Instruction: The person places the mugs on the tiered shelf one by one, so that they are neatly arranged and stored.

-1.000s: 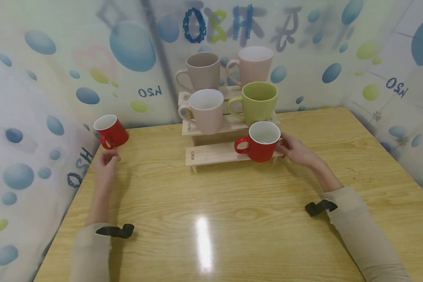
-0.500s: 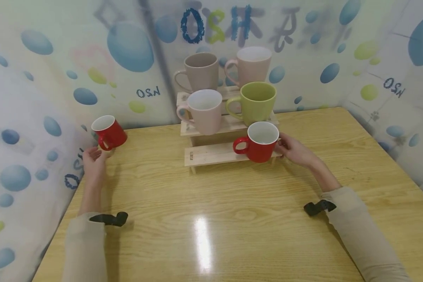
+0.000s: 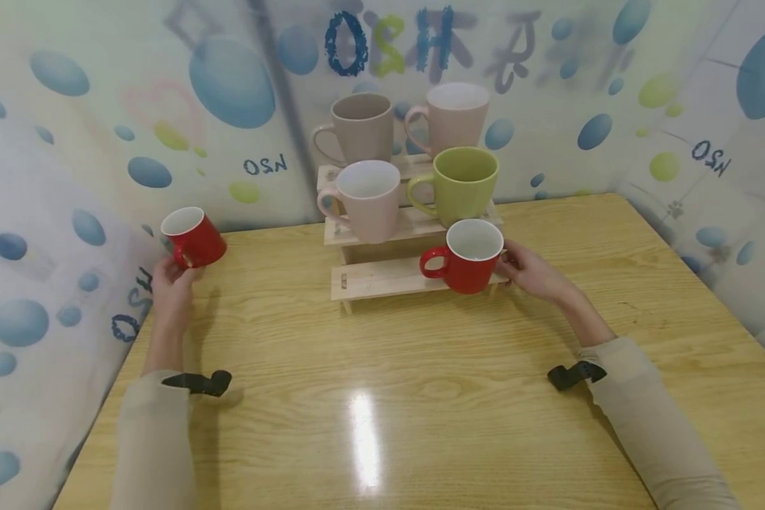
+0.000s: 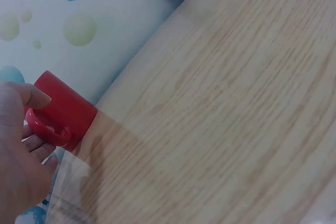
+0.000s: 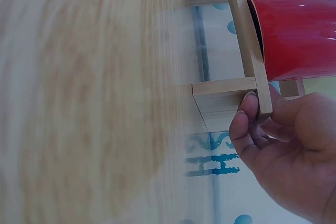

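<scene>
At the far left of the table, my left hand [image 3: 172,292] is at a red mug [image 3: 197,239] with a white inside. In the left wrist view its thumb lies over the mug's handle [image 4: 46,132] and its fingers curl behind it. My right hand [image 3: 532,270] pinches the right end of the lowest shelf of a three-step wooden rack [image 3: 382,278], as the right wrist view shows. Just beside those fingers, another red mug [image 3: 473,265] stands upright on that shelf, handle to the left.
Higher on the rack stand a pale pink mug [image 3: 372,205], a green mug [image 3: 464,185], a taupe mug [image 3: 365,131] and another pink mug [image 3: 457,117], handles to the left. A patterned curtain wall [image 3: 217,134] borders the wooden table [image 3: 421,397] at back and sides.
My left hand swung left and then forward to the red mug's handle, and its fingers went round it. The right hand has kept its hold on the rack. The view shifted slightly.
</scene>
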### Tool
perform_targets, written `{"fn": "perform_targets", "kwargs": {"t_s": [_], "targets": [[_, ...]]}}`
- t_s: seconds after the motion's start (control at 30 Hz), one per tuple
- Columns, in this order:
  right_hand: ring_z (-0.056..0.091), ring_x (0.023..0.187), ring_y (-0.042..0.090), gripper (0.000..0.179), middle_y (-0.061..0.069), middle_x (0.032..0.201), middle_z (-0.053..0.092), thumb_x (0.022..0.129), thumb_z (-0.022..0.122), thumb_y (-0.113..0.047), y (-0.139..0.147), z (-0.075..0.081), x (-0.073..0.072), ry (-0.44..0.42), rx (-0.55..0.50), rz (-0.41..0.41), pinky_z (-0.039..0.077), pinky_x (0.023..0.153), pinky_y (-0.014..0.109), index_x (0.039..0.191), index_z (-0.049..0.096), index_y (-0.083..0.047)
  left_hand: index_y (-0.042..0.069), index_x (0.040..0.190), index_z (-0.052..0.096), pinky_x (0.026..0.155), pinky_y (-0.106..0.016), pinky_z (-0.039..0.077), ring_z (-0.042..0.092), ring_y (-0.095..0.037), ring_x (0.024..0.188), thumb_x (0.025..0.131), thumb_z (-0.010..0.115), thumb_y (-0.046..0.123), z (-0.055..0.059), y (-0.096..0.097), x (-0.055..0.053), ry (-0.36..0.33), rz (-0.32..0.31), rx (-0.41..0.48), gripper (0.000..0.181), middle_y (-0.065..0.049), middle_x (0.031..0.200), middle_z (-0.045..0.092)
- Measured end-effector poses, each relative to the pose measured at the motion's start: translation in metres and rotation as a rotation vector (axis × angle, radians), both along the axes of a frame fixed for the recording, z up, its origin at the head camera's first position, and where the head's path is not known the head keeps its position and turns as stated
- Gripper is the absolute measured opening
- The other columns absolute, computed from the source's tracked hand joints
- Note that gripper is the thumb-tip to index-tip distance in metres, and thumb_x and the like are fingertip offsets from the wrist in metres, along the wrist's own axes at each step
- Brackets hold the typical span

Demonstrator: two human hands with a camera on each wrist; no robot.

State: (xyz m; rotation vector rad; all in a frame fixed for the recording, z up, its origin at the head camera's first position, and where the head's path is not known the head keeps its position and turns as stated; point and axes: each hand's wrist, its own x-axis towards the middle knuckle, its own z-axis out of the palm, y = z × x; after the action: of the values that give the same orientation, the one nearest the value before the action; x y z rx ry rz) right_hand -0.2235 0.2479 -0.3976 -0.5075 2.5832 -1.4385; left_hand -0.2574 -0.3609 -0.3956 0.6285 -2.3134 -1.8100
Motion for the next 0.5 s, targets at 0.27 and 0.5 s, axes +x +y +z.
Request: {"fn": "perform_targets", "kwargs": {"t_s": [0.27,0.5], "targets": [[0.059,0.093,0.024,0.036,0.025,0.110,0.060,0.104,0.045,-0.001,0.0011,-0.0003,-0.0004,0.005,-0.008,0.002,0.056,0.075,0.032,0.137,0.040,0.013,0.022,0.134,0.043,0.105,-0.029,0.034,0.040,-0.013,0.121,0.099,0.057,0.026,-0.0020,0.0061,-0.0021,-0.003,0.104,-0.035,0.038,0.006,0.128,0.044],[0.060,0.093,0.025,0.037,0.025,0.110,0.060,0.105,0.045,-0.002,0.0007,0.0001,-0.0003,0.004,0.003,0.005,0.056,0.075,0.034,0.138,0.040,0.012,0.024,0.106,0.045,0.098,-0.026,0.037,0.048,-0.010,0.106,0.101,0.057,0.030,-0.0033,0.0097,-0.0033,0.006,0.153,0.026,0.015,0.009,0.109,0.045]]}}
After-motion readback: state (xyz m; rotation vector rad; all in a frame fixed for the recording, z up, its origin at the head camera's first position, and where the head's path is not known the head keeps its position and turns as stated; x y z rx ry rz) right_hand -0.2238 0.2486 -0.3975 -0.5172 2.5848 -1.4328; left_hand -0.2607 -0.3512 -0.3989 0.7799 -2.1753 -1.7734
